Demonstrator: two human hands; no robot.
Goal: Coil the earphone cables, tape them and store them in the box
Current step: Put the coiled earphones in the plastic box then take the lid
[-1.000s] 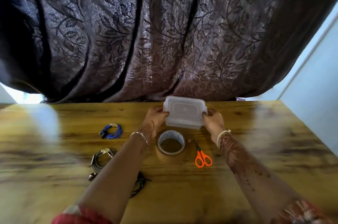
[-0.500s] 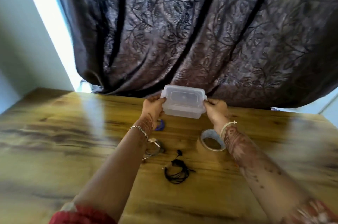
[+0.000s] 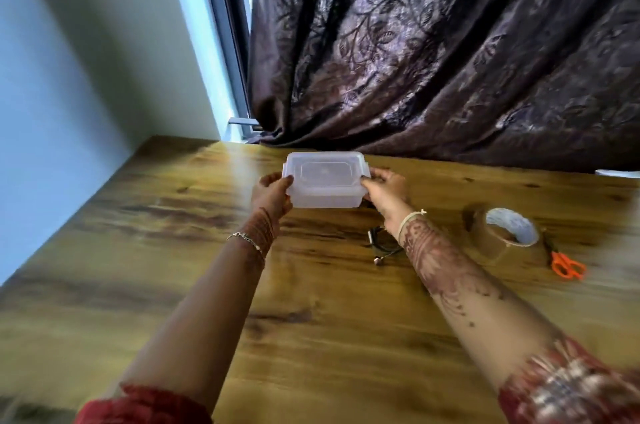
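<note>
At one table (image 3: 311,337), two hands (image 3: 273,193) (image 3: 386,189) grip one box (image 3: 325,183)

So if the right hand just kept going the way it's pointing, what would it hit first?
The box: the right hand holds its right end, with the fingers aimed into it. Past the box, it would probably meet the left hand at the other end.

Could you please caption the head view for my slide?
Left hand and right hand grip a lidded translucent plastic box at a wooden table.
</note>
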